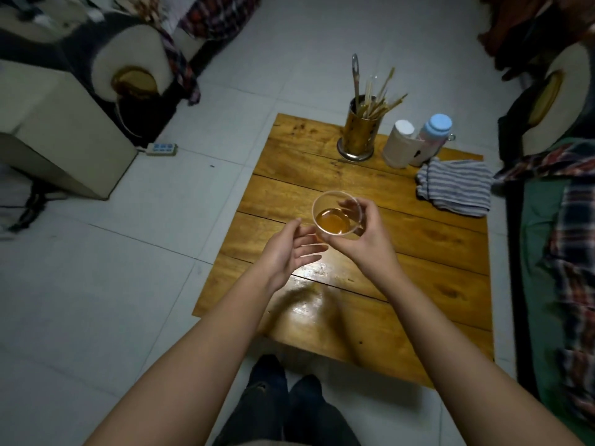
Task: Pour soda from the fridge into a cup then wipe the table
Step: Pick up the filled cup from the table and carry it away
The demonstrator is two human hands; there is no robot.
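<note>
A person's dark trousers fill the bottom of the view, at the near edge of a low wooden table, with both bare forearms reaching forward over it. The right hand grips a clear plastic cup above the middle of the tabletop, thumb and fingers curled round its wall from the right side, fingertips showing at the far rim. The cup is about a third full of amber soda. The left hand hovers just beside the cup on its left, palm turned inward and fingers straight and relaxed; the fingertips lie near the cup's lower wall, and whether they touch it cannot be told. A glossy patch on the wood shines below the two hands.

At the far end of the table stands a metal utensil holder bristling with chopsticks. To its right sit a white cylindrical container and a bottle with a pale blue cap, touching each other. A striped grey-and-white cloth lies crumpled at the table's right edge, well apart from the cup. A white power strip rests on the tiled floor to the left, near a cream-coloured armchair.
</note>
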